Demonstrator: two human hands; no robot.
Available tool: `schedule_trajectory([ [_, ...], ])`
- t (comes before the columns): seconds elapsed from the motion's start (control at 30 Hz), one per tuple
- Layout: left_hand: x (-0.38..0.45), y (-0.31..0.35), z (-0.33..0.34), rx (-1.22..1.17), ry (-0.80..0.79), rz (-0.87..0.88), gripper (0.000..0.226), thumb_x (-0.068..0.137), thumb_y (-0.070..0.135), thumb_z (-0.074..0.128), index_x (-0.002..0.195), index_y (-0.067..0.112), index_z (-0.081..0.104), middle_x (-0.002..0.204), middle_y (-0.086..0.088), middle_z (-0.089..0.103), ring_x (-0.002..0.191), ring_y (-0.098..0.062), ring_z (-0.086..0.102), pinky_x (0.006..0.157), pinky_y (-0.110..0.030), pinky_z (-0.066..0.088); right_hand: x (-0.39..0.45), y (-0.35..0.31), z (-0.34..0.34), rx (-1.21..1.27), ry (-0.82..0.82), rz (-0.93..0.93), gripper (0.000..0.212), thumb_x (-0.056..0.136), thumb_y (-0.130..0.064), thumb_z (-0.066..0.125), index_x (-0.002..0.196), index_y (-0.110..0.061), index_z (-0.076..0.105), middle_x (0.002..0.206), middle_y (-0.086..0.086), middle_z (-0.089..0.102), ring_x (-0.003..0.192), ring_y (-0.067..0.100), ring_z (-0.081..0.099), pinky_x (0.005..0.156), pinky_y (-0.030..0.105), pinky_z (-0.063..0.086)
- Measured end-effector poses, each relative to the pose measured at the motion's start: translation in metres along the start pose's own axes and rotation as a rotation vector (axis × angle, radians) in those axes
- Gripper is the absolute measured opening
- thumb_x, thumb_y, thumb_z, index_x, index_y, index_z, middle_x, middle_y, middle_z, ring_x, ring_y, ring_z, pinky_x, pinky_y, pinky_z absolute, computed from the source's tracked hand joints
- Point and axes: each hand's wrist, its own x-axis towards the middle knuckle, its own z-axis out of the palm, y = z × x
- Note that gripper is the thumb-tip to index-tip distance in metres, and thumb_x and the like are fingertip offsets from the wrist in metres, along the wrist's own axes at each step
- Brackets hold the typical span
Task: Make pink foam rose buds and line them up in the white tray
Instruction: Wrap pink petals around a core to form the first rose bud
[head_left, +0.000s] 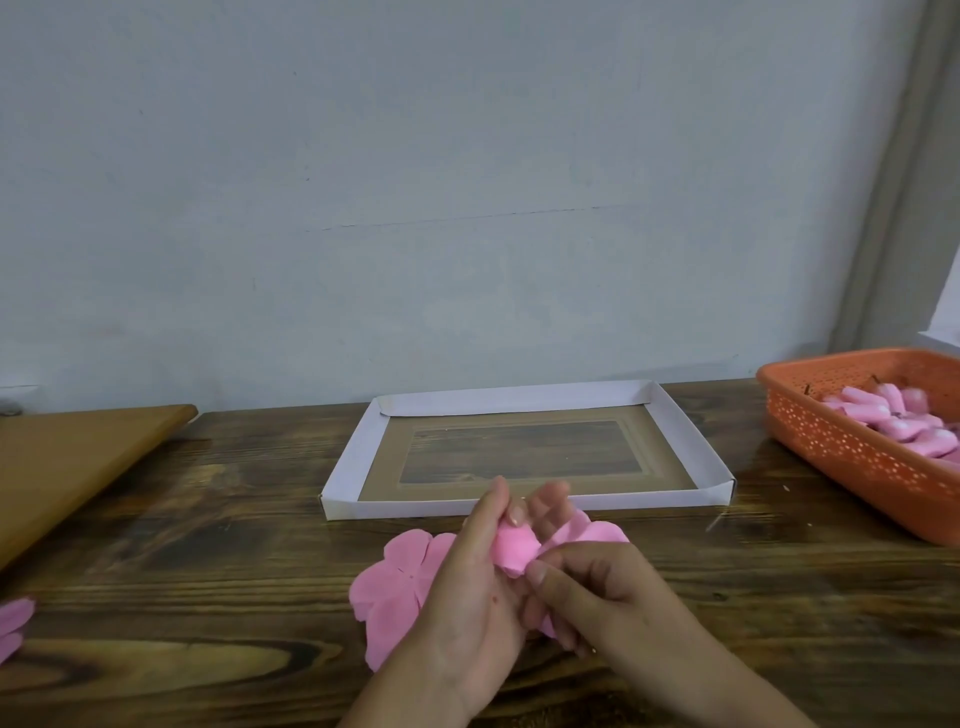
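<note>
A pink foam rose bud (511, 545) sits half-rolled between both hands, low in the middle of the view and just in front of the white tray (343, 467). The left hand (475, 587) curls around it from the left, fingers reaching up past the top of the roll. The right hand (587, 592) pinches the lower right side of the bud, thumb pressed against the foam and fingers folded beneath. Under the hands a flat pink petal sheet (400, 577) lies on the wooden bench (234, 519), spreading out to the left and showing again beyond the right hand.

The tray's near wall stands just beyond the fingertips; its floor holds nothing. To the right, well apart, an orange perforated basket (831, 441) carries a heap of pink foam pieces (904, 421). At the left a wooden board (67, 457) lies at an angle, and another pink petal piece (13, 623) pokes in at the left edge. Bare bench lies between the hands and the board.
</note>
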Motion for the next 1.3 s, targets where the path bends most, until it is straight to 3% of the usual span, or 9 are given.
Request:
schedule_trajectory([
  [0.17, -0.002, -0.002, 0.002, 0.127, 0.05, 0.037, 0.04, 0.084, 0.053, 0.065, 0.058, 0.024, 0.057, 0.102, -0.006, 0.076, 0.096, -0.02, 0.076, 0.056, -0.033, 0.052, -0.001, -0.002, 0.004, 0.034, -0.015, -0.002, 0.032, 0.089, -0.042, 0.056, 0.069, -0.022, 0.071, 0.064, 0.005, 0.061, 0.059, 0.009, 0.053, 0.058, 0.022, 0.044],
  [0.37, -0.006, -0.001, 0.005, 0.191, 0.096, 0.054, 0.043, 0.076, 0.056, 0.079, 0.052, 0.025, 0.061, 0.08, 0.001, 0.074, 0.076, -0.017, 0.075, 0.065, -0.035, 0.047, -0.002, -0.004, 0.005, 0.002, 0.015, -0.121, 0.033, 0.096, -0.015, 0.061, 0.065, -0.006, 0.07, 0.06, 0.006, 0.061, 0.061, 0.007, 0.053, 0.061, 0.021, 0.043],
  [0.47, -0.007, -0.001, 0.007, 0.18, 0.16, 0.024, 0.041, 0.075, 0.056, 0.071, 0.054, 0.024, 0.055, 0.074, 0.001, 0.069, 0.071, -0.016, 0.071, 0.062, -0.035, 0.047, -0.003, -0.003, 0.005, -0.005, 0.016, -0.111, 0.034, 0.098, -0.012, 0.061, 0.066, -0.003, 0.07, 0.061, 0.012, 0.06, 0.061, 0.011, 0.051, 0.062, 0.024, 0.042],
  [0.57, -0.006, 0.001, 0.009, 0.155, 0.198, 0.008, 0.042, 0.092, 0.052, 0.063, 0.06, 0.023, 0.063, 0.068, 0.001, 0.063, 0.066, -0.015, 0.068, 0.056, -0.033, 0.046, -0.004, -0.006, 0.006, -0.005, 0.006, -0.074, 0.035, 0.099, -0.012, 0.062, 0.066, -0.002, 0.069, 0.06, 0.0, 0.057, 0.061, 0.007, 0.049, 0.061, 0.02, 0.041],
  [0.7, -0.007, 0.003, 0.008, 0.157, 0.217, 0.019, 0.048, 0.096, 0.052, 0.057, 0.058, 0.023, 0.057, 0.068, 0.0, 0.064, 0.06, -0.018, 0.064, 0.053, -0.032, 0.047, -0.004, -0.008, 0.007, 0.005, 0.018, -0.017, 0.037, 0.099, -0.014, 0.061, 0.063, -0.013, 0.069, 0.056, -0.01, 0.058, 0.057, 0.0, 0.051, 0.058, 0.013, 0.041],
  [0.93, -0.002, 0.001, 0.002, 0.069, 0.223, 0.001, 0.053, 0.1, 0.049, 0.053, 0.055, 0.021, 0.058, 0.091, -0.004, 0.078, 0.07, -0.018, 0.072, 0.061, -0.036, 0.058, -0.003, -0.008, 0.007, -0.02, 0.046, -0.037, 0.043, 0.097, -0.014, 0.063, 0.059, -0.034, 0.069, 0.06, -0.005, 0.061, 0.059, 0.003, 0.052, 0.059, 0.017, 0.042],
  [1.03, 0.0, -0.002, 0.002, 0.026, 0.211, -0.002, 0.05, 0.097, 0.053, 0.056, 0.06, 0.022, 0.068, 0.087, -0.004, 0.077, 0.065, -0.02, 0.071, 0.061, -0.037, 0.053, -0.003, -0.007, 0.005, -0.03, 0.04, -0.062, 0.038, 0.092, -0.019, 0.062, 0.057, -0.032, 0.067, 0.059, -0.004, 0.061, 0.06, 0.006, 0.052, 0.06, 0.02, 0.042],
  [1.2, 0.005, 0.0, 0.0, -0.073, 0.217, 0.048, 0.047, 0.084, 0.058, 0.067, 0.052, 0.023, 0.064, 0.084, -0.004, 0.076, 0.066, -0.016, 0.072, 0.059, -0.034, 0.06, -0.002, -0.003, 0.004, -0.085, 0.03, -0.064, 0.036, 0.096, -0.018, 0.061, 0.062, -0.022, 0.07, 0.062, 0.003, 0.062, 0.062, 0.004, 0.053, 0.061, 0.018, 0.043],
  [1.3, 0.007, 0.008, -0.001, -0.127, 0.197, 0.112, 0.04, 0.072, 0.055, 0.072, 0.048, 0.023, 0.065, 0.077, -0.004, 0.074, 0.06, -0.013, 0.069, 0.053, -0.029, 0.058, 0.0, -0.005, -0.008, -0.07, 0.204, -0.052, 0.038, 0.098, -0.017, 0.057, 0.064, -0.021, 0.073, 0.058, 0.0, 0.065, 0.056, 0.0, 0.055, 0.054, 0.017, 0.044],
])
